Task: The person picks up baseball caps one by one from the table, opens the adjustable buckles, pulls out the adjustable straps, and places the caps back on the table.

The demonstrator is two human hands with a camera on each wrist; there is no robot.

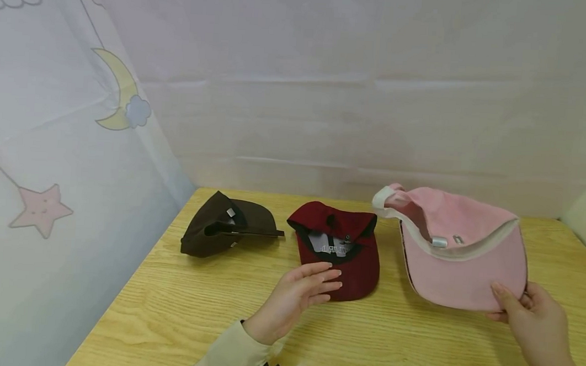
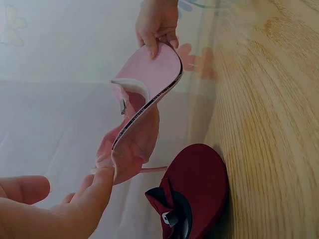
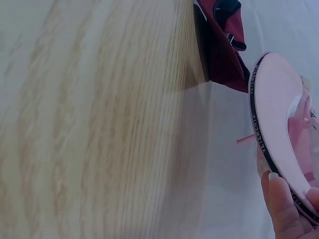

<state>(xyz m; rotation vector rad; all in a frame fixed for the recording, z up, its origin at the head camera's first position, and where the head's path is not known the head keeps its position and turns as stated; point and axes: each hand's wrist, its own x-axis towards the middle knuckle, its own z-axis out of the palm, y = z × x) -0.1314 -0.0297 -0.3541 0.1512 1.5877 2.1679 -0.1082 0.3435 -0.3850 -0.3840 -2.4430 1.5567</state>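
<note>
My right hand point(image 1: 539, 323) pinches the brim edge of a pink baseball cap point(image 1: 467, 280), thumb on the brim's underside. The cap is tilted up off the table, its inside and white sweatband facing me. Black trim with white lettering runs along the brim in the right wrist view. My left hand point(image 1: 297, 296) hovers with fingers extended in front of a dark red cap point(image 1: 355, 280) and holds nothing. That red cap lies with its inner side up on the table. To its left rests a dark brown cap point(image 1: 206, 217), tipped on its side.
The caps are on a light wooden table point(image 1: 166, 320). A pale cloth backdrop point(image 1: 296, 122) hangs behind it, and at the left a printed cloth shows a moon point(image 1: 121, 91) and a pink star point(image 1: 43, 209).
</note>
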